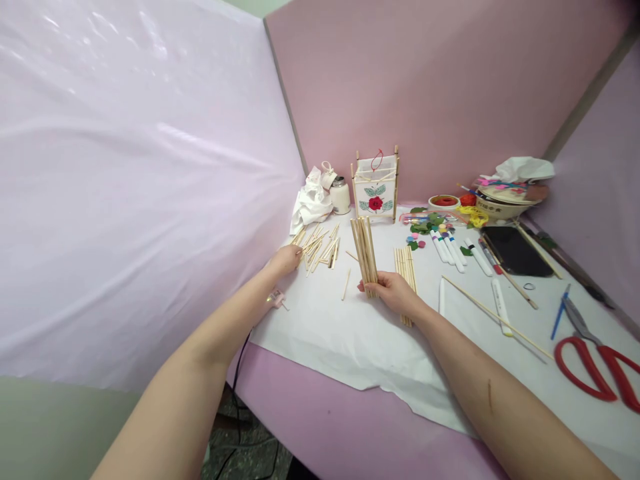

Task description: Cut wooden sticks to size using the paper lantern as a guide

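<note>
My right hand (393, 291) is closed around an upright bundle of bamboo sticks (364, 247), gripping it near the lower end. At the loose pile of short thin sticks (327, 253), my left hand (287, 259) has its fingers curled together; a few sticks poke out beside the fingertips, though the grip is partly hidden. A second bundle of bamboo sticks (405, 267) lies flat on the white cloth, partly behind my right hand and wrist. Between my hands a single short stick (345, 285) lies on the cloth. Near my left wrist is a small pink object (277, 299).
At the back stand a lantern-like frame with a red flower (375, 200), a white jar (341, 197) and crumpled white cloth (311, 203). To the right are markers (453, 252), a phone (517, 251), a bowl (500, 209), a long stick (495, 317) and red-handled scissors (585, 367).
</note>
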